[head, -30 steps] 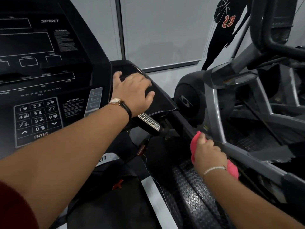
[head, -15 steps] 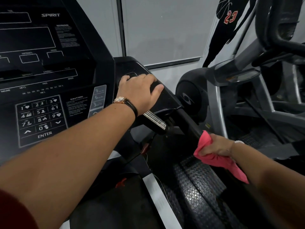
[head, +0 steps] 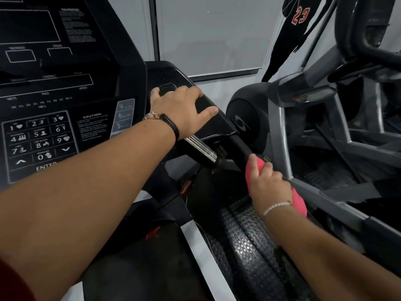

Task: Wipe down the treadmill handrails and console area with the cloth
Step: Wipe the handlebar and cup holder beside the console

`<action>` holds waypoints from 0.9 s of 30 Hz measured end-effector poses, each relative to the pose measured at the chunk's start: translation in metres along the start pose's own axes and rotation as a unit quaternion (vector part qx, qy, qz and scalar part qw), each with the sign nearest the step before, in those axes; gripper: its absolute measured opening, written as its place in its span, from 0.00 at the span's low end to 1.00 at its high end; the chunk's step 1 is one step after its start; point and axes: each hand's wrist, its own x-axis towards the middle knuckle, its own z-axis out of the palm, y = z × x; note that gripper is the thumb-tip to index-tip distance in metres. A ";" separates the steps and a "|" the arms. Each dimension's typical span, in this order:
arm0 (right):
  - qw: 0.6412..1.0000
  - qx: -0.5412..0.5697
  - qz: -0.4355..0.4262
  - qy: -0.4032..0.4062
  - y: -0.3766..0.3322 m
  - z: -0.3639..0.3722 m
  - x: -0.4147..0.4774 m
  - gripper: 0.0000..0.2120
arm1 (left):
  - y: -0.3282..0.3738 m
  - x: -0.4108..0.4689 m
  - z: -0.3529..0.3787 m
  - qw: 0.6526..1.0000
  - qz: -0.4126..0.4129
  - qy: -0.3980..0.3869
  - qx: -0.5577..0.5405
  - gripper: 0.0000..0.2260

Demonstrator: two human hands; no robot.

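The black treadmill console (head: 54,88) with its white keypad fills the upper left. My left hand (head: 184,111), with a watch on the wrist, rests flat on the black side tray (head: 208,124) to the right of the console, fingers spread. Below it a chrome grip sensor (head: 200,148) shows. The right black handrail (head: 240,144) runs down to the right. My right hand (head: 269,183) grips a pink cloth (head: 255,168) wrapped round that handrail; the cloth's tail (head: 300,203) hangs behind my wrist.
A grey elliptical machine (head: 282,135) stands close on the right, with its black arms (head: 358,40) above. Black dotted rubber matting (head: 245,240) lies between the machines. The treadmill belt (head: 134,268) and its white side strip (head: 201,253) run below. A white wall with a jersey decal (head: 297,20) stands behind.
My right hand has turned from gripping the handrail sideways to gripping it from above and has slid the cloth along the rail. My left hand stays on the side tray.
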 end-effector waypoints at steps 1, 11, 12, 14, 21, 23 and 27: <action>0.997 0.076 -0.002 -0.018 0.008 -0.006 0.009 0.45 | 0.000 0.000 0.000 1.000 0.000 -0.003 0.005 0.27; 0.931 0.331 0.027 -0.151 0.037 -0.015 0.041 0.47 | -0.001 0.001 0.000 1.000 0.002 -0.010 -0.018 0.27; 0.964 0.250 0.038 -0.085 0.026 -0.008 0.033 0.41 | 0.000 0.002 0.001 1.000 0.001 -0.011 -0.020 0.27; 0.997 0.048 0.033 0.051 -0.001 0.006 0.015 0.30 | 0.000 0.003 0.001 1.000 -0.002 -0.011 -0.022 0.26; 0.997 -0.052 0.015 0.055 0.000 0.011 0.012 0.39 | -0.003 0.003 0.002 1.000 -0.002 -0.004 -0.024 0.23; 0.996 0.087 0.013 0.001 0.012 0.005 0.024 0.46 | -0.003 0.004 0.003 0.999 -0.011 0.005 -0.035 0.22; 0.922 0.349 -0.003 -0.168 0.044 -0.010 0.054 0.50 | -0.002 0.003 0.005 0.999 -0.021 0.016 -0.033 0.20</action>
